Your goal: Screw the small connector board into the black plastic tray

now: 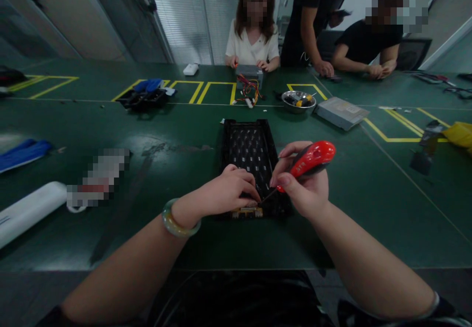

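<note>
A black plastic housing [225,140] with a dotted inner panel lies on the green table in front of me. My right hand [308,192] grips a red and black screwdriver [315,159], its handle tilted up to the right. The thin shaft points down and left to the housing's near end. Right by the screwdriver tip, my left hand [232,188] has its fingers bent and pressed together; whatever is under the fingertips is hidden. Just below those fingers shows a small circuit board [247,212] at the near edge of the housing.
Beyond the housing are a metal bowl [298,109] of tools, a flat grey metal box [342,112] and a power supply [249,74] with loose wires. At left lie a blue glove [24,155] and a long white object [33,214]. Several people are across the table.
</note>
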`<state>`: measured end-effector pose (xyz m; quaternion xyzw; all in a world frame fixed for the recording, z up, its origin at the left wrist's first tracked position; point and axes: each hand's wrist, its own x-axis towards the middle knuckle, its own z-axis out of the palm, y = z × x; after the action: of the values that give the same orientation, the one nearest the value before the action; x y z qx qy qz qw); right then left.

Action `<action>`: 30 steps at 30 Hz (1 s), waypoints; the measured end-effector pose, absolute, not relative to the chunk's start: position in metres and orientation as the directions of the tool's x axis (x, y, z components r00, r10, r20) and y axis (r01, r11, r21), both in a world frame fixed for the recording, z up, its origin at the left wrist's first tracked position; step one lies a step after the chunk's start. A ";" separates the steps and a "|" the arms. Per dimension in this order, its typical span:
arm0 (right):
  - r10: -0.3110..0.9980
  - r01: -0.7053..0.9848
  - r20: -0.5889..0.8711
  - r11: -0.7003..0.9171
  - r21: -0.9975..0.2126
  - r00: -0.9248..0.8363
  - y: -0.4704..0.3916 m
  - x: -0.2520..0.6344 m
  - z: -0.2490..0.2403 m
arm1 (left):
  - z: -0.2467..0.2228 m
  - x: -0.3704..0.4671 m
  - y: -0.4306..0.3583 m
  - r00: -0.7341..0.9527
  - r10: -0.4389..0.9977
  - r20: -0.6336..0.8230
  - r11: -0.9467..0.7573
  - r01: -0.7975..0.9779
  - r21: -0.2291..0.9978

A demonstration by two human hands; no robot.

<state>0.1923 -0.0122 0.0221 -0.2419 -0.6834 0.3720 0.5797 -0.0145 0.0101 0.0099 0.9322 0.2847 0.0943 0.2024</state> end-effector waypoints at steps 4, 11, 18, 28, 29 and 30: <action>0.730 -0.082 0.622 0.628 -0.774 -0.284 -0.015 0.195 0.021 | 0.011 -0.014 0.009 0.827 0.559 0.066 -0.763 0.482 0.431; 0.736 0.018 0.601 0.637 -0.770 -0.312 -0.017 0.195 0.018 | 0.010 -0.016 0.008 0.817 0.565 0.116 -0.767 0.468 0.439; 0.765 -0.102 0.599 0.593 -0.799 -0.238 -0.016 0.185 0.018 | 0.010 -0.016 0.005 0.799 0.588 0.127 -0.754 0.484 0.444; 0.743 -0.142 0.542 0.533 -0.834 -0.392 -0.017 0.191 0.022 | 0.013 -0.016 0.002 0.787 0.601 0.138 -0.744 0.487 0.458; 0.740 -0.134 0.537 0.533 -0.835 -0.404 -0.018 0.192 0.024 | 0.013 -0.016 0.002 0.789 0.599 0.138 -0.745 0.485 0.459; 0.738 -0.123 0.534 0.536 -0.835 -0.412 -0.019 0.193 0.025 | 0.013 -0.016 0.002 0.791 0.596 0.138 -0.746 0.482 0.459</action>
<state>0.1927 -0.0192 0.0254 -0.2135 -0.7208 0.4317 0.4986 -0.0156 0.0023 0.0132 0.9240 0.2918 0.1390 0.2042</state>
